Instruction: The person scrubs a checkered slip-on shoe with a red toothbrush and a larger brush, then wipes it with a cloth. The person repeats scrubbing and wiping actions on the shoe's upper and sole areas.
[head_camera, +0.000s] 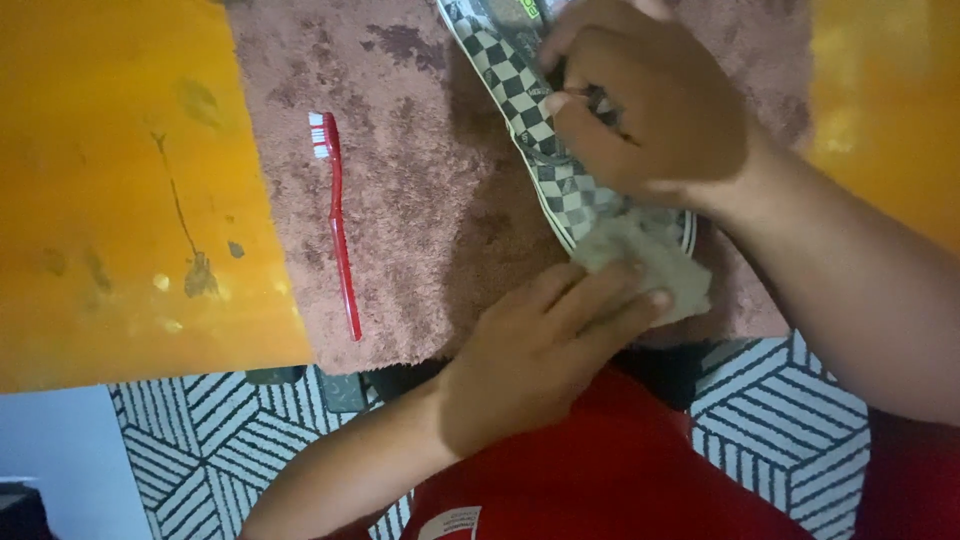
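Note:
A black-and-white checkered slip-on shoe (520, 95) lies on a brown towel (420, 200), its heel toward me. My right hand (650, 110) grips the shoe from above, fingers curled over its opening. My left hand (545, 345) presses a crumpled grey cloth (655, 265) against the heel end of the shoe. A red toothbrush (338, 215) with white bristles lies on the towel to the left, apart from both hands.
The towel covers an orange table (120, 200) that shows stains at the left and continues at the right (880, 100). Below the table edge lies a black-and-white geometric rug (210, 450). My red shirt (600, 470) fills the bottom centre.

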